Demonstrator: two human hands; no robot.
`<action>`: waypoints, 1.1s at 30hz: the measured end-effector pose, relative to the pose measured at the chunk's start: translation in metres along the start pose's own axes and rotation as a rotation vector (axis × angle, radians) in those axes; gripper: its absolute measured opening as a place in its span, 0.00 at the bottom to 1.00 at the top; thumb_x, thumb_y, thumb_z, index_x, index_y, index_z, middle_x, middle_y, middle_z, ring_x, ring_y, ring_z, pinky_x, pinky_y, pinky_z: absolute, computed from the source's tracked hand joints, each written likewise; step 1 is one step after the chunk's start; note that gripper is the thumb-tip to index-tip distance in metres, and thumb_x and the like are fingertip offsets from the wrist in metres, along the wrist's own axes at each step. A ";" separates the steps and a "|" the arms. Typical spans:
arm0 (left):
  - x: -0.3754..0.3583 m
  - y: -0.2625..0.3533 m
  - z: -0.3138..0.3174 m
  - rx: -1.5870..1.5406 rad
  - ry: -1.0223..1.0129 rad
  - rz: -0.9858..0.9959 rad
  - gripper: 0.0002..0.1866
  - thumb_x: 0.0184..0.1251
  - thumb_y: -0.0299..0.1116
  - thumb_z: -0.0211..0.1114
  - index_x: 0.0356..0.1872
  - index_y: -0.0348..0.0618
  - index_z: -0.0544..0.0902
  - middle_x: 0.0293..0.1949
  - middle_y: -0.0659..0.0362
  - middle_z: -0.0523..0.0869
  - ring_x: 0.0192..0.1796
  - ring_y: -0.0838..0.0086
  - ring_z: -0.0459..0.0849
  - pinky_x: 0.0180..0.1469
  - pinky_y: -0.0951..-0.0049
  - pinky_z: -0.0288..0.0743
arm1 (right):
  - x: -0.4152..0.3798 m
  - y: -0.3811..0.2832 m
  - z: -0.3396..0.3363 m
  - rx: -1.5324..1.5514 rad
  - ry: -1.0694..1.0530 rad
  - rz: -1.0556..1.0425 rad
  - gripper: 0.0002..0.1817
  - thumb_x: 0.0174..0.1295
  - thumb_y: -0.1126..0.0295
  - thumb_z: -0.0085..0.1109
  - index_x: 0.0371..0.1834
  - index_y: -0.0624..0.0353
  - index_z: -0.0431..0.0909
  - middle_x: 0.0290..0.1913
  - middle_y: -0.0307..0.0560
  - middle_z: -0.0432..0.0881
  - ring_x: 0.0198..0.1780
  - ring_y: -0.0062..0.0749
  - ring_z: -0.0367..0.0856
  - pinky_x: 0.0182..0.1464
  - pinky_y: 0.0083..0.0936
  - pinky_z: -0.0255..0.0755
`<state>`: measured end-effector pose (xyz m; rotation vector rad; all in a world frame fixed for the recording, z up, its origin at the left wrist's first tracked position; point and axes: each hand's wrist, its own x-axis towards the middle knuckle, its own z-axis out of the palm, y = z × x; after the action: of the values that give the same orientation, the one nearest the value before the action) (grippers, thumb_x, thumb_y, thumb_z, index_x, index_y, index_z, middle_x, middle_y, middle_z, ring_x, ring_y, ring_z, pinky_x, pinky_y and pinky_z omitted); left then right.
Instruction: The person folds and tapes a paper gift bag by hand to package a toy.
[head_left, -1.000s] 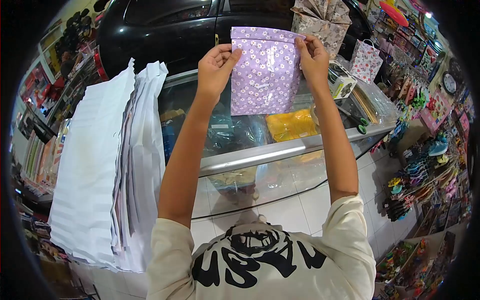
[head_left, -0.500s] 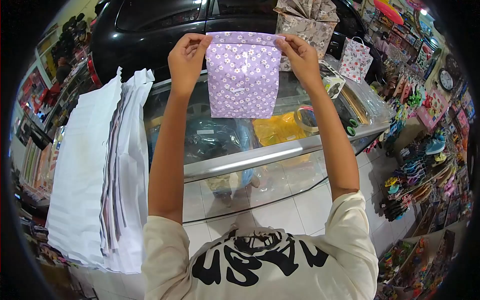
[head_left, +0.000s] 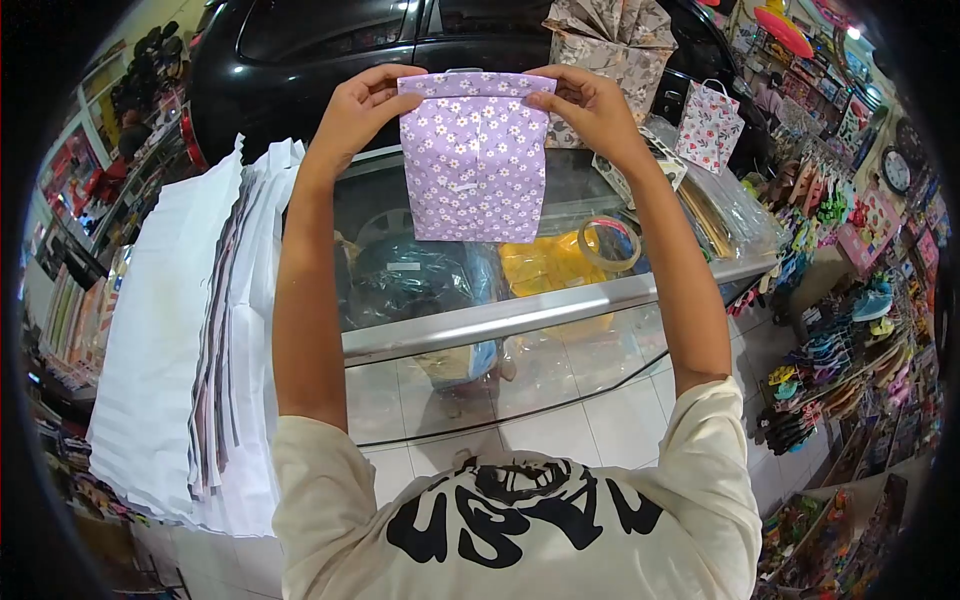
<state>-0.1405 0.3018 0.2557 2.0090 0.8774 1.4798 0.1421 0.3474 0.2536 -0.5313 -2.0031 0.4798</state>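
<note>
A lilac paper bag [head_left: 476,165] with white flowers hangs upright over the glass counter, its top edge folded into a band and a small piece of clear tape on its front. My left hand [head_left: 372,108] pinches the fold at the left corner, thumb in front and fingers behind. At the right corner my right hand [head_left: 592,108] grips the same band in a like way. Below the bag, under the glass, lie a dark plastic-wrapped bundle [head_left: 412,285] and a yellow package [head_left: 540,268]. A roll of tape [head_left: 613,265] rests near my right forearm.
Large white paper sheets [head_left: 155,340] hang at my left. The counter's metal edge [head_left: 500,318] runs across in front of me. A black car [head_left: 320,95] stands behind it. Patterned gift bags [head_left: 605,75] and a smaller floral bag [head_left: 709,125] stand at the back right, near hanging goods [head_left: 820,350].
Both hands have moved slightly left with the bag, and their thumbs now sit further in along the folded band. A pale loop now shows above the bag's top edge.
</note>
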 end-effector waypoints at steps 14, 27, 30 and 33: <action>0.011 -0.009 -0.002 0.196 0.022 0.059 0.14 0.58 0.33 0.69 0.44 0.39 0.85 0.33 0.60 0.88 0.35 0.83 0.82 0.42 0.83 0.72 | 0.008 -0.016 -0.001 0.001 -0.033 0.023 0.12 0.60 0.68 0.62 0.45 0.60 0.83 0.36 0.39 0.85 0.38 0.16 0.79 0.42 0.16 0.72; 0.021 -0.003 -0.011 0.257 -0.048 0.041 0.13 0.60 0.36 0.68 0.43 0.40 0.86 0.37 0.60 0.87 0.39 0.80 0.82 0.45 0.79 0.73 | 0.009 -0.008 0.005 -0.059 0.063 0.051 0.11 0.60 0.70 0.62 0.44 0.60 0.83 0.37 0.40 0.85 0.39 0.17 0.80 0.44 0.16 0.73; 0.022 -0.008 -0.009 0.258 -0.028 0.138 0.13 0.62 0.35 0.66 0.43 0.37 0.85 0.37 0.58 0.87 0.39 0.80 0.84 0.45 0.83 0.75 | 0.009 -0.005 0.006 -0.043 0.077 0.067 0.11 0.60 0.69 0.62 0.44 0.60 0.83 0.37 0.41 0.85 0.38 0.17 0.80 0.44 0.16 0.73; 0.027 -0.005 -0.013 0.200 -0.090 0.081 0.13 0.60 0.38 0.68 0.40 0.40 0.86 0.36 0.61 0.87 0.38 0.80 0.81 0.45 0.78 0.73 | 0.011 -0.003 0.008 -0.028 0.103 0.015 0.10 0.59 0.68 0.63 0.41 0.59 0.85 0.34 0.39 0.85 0.36 0.16 0.78 0.40 0.14 0.72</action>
<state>-0.1482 0.3256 0.2729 2.2618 0.9483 1.3783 0.1294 0.3501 0.2592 -0.5772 -1.9108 0.4255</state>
